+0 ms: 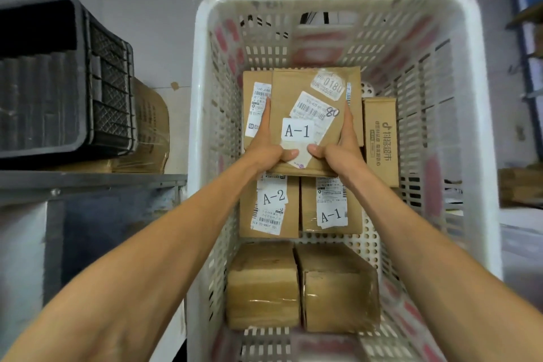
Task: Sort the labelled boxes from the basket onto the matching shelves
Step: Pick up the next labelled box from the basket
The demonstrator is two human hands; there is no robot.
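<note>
head cam: both hands, left hand (269, 146) & right hand (338, 147), clamped on sides of a-1 box (305, 114), thumbs on top, label up for reading; held mid white basket (482, 126), above other boxes.

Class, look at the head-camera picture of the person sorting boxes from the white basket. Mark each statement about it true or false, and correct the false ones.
1. Both hands hold one box. True: the left hand and right hand grip the A-1 box by its sides.
2. The held box is labelled A-2. False: its label reads A-1.
3. The white basket holds no other boxes. False: several remain, including an A-2 box.
4. A second box labelled A-1 lies beside the A-2 box. True.
5. The crate to the left is red. False: the black crate is black.
</note>
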